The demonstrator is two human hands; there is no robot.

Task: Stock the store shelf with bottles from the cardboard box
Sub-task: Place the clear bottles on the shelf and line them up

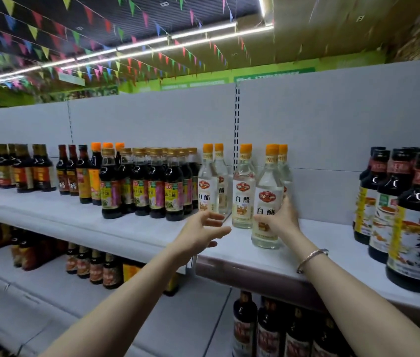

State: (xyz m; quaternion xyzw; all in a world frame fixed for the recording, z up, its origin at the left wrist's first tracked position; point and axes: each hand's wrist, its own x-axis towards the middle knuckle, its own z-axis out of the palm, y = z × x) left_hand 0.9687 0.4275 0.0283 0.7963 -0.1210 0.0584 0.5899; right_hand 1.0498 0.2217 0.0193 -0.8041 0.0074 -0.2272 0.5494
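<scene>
Several clear white-vinegar bottles with orange caps stand on the white top shelf. My right hand grips the lower body of the nearest clear bottle, which stands upright on the shelf near its front edge. Another clear bottle stands just left of it, and two more stand further left. My left hand hovers open over the shelf in front of those bottles, fingers spread, holding nothing. The cardboard box is out of view.
Dark soy-sauce bottles fill the shelf to the left. Large dark bottles crowd the right end. Bare shelf lies between the clear bottles and the large ones. Lower shelves hold more dark bottles.
</scene>
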